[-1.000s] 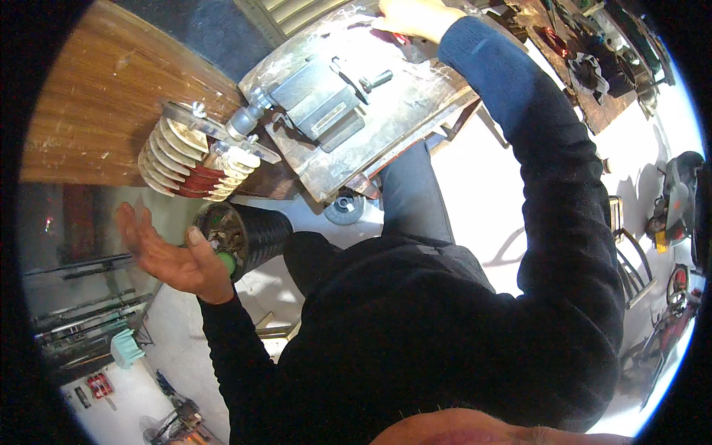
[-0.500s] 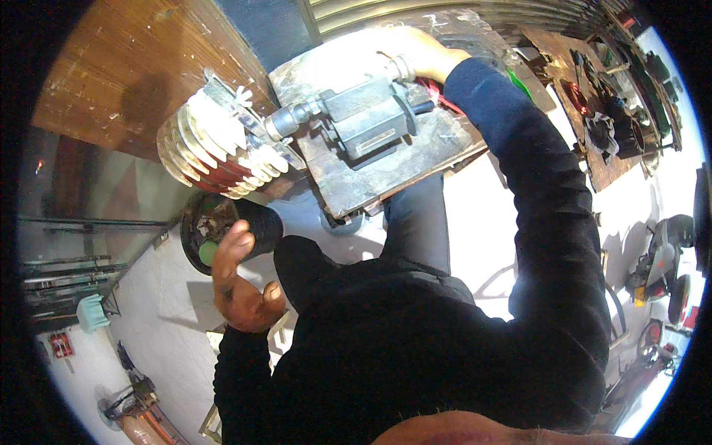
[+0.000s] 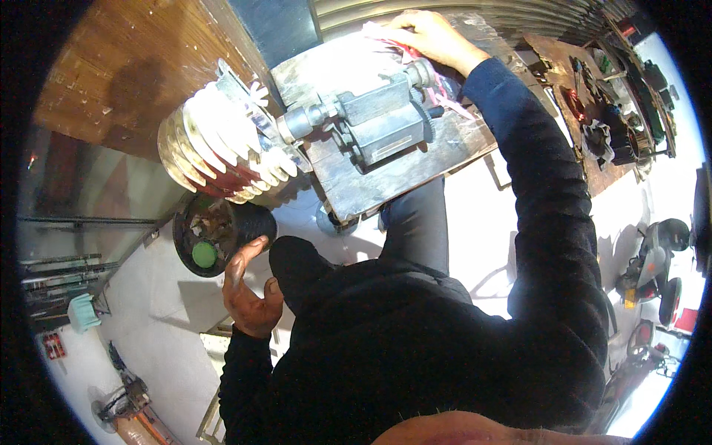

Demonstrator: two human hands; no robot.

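On the wooden bench (image 3: 348, 189) sits a grey metal machine (image 3: 382, 122), box-shaped, with a toothed gear on its right end. A metal coupling (image 3: 300, 122) joins its left end to a drum-shaped ribbed part (image 3: 215, 144), white and dark red, with a wing-shaped nut near it. Beyond the machine, at the bench's far side, my right hand (image 3: 434, 37) has its fingers closed on a crumpled pink and red thin sheet (image 3: 384, 34), cloth or plastic. My left hand (image 3: 254, 300) hangs low beside my knee, fingers curved and apart, holding nothing.
A black bucket (image 3: 256, 222) with scraps and a green round object stands on the floor below the ribbed part. Pink strips (image 3: 449, 100) lie behind the gear. At the right is another worktable (image 3: 604, 174) with tools; a motorbike (image 3: 653, 267) stands beyond it.
My right hand has risen from behind the machine's right end, and the pink and red sheet now shows at its fingers. My left hand has dropped slightly, its fingers tipping to the right.
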